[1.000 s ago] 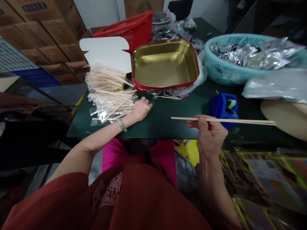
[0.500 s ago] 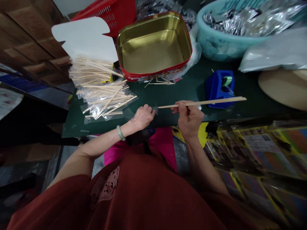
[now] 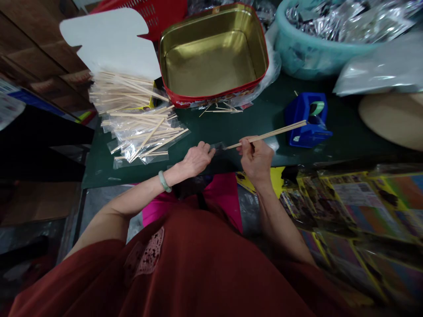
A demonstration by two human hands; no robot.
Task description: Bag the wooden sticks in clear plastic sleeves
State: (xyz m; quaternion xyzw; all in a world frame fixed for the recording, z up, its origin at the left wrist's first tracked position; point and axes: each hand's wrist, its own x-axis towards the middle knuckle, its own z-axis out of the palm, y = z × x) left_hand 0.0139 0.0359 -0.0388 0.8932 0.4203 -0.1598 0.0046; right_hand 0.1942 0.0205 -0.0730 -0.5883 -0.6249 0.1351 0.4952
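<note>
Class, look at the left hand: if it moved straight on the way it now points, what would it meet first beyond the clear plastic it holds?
Past the clear plastic, the left hand would probably meet the near ends of the pale sticks in the right hand, though depth is unsure.

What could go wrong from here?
1. The sticks' left tips are at the thin clear sleeve in the left hand; they might snag or tear it.
2. The right hand grips mid-stick, so the far ends stick out toward the tape dispenser and may knock it; depth is unclear.
3. Packs lie loosely near the table's front edge, by the left forearm, which could sweep one off.
</note>
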